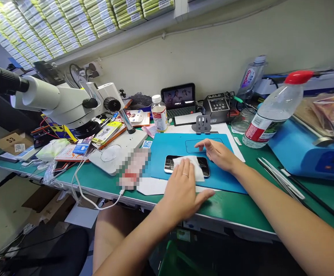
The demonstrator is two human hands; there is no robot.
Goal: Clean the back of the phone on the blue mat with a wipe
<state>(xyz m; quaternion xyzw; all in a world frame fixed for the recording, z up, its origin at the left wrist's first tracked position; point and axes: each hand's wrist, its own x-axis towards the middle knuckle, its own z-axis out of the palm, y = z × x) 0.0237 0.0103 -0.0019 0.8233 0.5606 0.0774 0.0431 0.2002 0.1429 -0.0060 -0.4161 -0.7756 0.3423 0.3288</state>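
Our forearms [282, 214], frame bottom; left hand [181, 191] flat, pressing white wipe [198, 169] on smartphone [169, 165], near centre; right hand [219, 155] empty, half-curled over blue mat [167, 143].

"S3" is printed on the carton [5, 142] at nine o'clock in the view. On the clear bottle [250, 78] at two o'clock, what appears to be "Ganten" is lettered along a tilted label. Print is also borne by the red-capped bottle [279, 106] at three o'clock and the jar [159, 117] at twelve, but it cannot be read.
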